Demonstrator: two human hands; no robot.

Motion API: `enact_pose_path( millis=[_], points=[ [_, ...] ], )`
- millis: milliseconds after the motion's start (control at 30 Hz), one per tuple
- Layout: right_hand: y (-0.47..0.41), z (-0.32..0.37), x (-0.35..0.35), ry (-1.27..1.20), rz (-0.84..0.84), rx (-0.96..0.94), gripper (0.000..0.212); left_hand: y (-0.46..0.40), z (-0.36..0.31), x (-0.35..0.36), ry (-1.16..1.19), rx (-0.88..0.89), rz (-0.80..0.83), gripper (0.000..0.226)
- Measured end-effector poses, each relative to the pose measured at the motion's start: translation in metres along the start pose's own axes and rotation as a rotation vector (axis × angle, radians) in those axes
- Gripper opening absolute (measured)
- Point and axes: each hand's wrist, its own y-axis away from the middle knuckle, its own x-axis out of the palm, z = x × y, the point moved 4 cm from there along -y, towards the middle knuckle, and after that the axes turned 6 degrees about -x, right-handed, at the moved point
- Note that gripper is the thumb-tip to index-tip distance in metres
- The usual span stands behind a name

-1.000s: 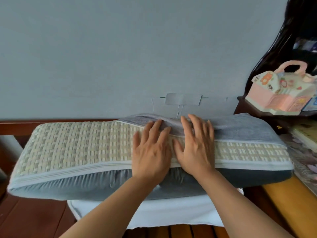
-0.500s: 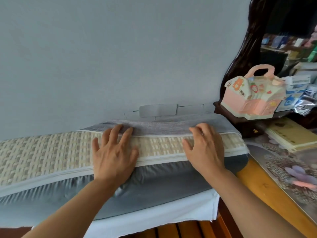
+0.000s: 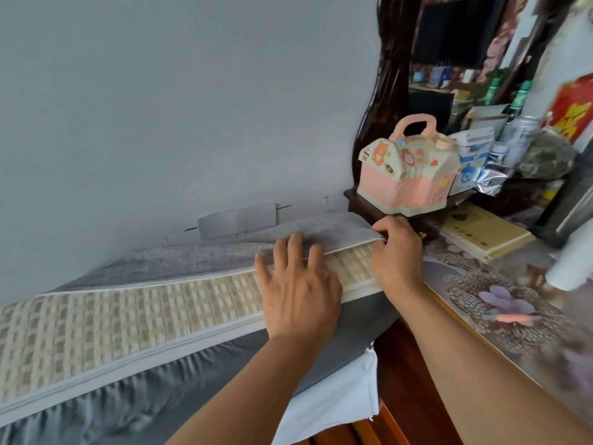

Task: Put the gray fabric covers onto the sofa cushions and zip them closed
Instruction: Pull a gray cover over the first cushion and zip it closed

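Left hand (image 3: pixel 300 293) laid flat, fingers (image 3: pixel 293 248) released, on cushion (image 3: pixel 128 313); right hand (image 3: pixel 396 253) grasping gray cover (image 3: pixel 321 234) edge at far-right corner.

2 bare forearms come up from the bottom edge, no sleeve showing on either one up to where the frame cuts them off. The left hand (image 3: pixel 298 297) shows its back, 4 fingers and a thumb all in sight, knuckles and tendon lines plain, nails short and unpainted. No ring, no watch, no band at either wrist. The right hand (image 3: pixel 396 255) shows its back too, its fingertips hidden. No gloves, no marks, and motion blur softens the right forearm near the lower corner
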Motion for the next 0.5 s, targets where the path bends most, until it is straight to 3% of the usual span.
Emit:
enact_pose_path(
  millis=[233,500],
  points=[
    [0.015,-0.018,-0.012,-0.235,0.014,-0.120,0.014,-0.006,-0.002,0.002,0.071,0.058,-0.105,0.029],
    [0.077,-0.025,-0.033,-0.158,-0.174,-0.262,0.007,0.000,0.001,0.006,0.060,0.137,-0.182,0.016]
  ],
)
